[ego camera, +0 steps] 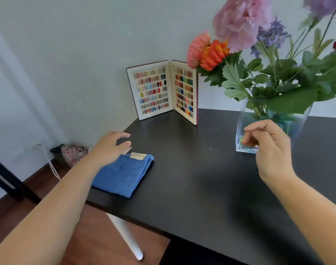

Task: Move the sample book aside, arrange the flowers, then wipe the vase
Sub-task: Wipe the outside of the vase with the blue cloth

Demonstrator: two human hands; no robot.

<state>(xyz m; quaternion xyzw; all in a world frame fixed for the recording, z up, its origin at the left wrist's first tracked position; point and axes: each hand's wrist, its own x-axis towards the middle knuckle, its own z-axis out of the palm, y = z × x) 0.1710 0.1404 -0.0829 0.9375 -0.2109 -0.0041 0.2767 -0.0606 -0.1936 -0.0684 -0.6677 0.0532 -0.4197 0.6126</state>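
The sample book (163, 91) stands open and upright at the table's far left corner, showing rows of coloured nail chips. A clear square glass vase (245, 119) at the right holds pink, orange and purple flowers (239, 23) with green leaves. A folded blue cloth (123, 175) lies near the left edge. My left hand (111, 146) hovers over the cloth's far end, fingers apart, holding nothing. My right hand (268, 146) is in front of the vase's lower corner, fingers loosely curled and empty; I cannot tell whether it touches the glass.
The black table (192, 188) has a white leg (129, 240) below its front edge. On the wooden floor at the left sit a floral bag (73, 153) and a dark frame (8, 184). A pale wall stands behind.
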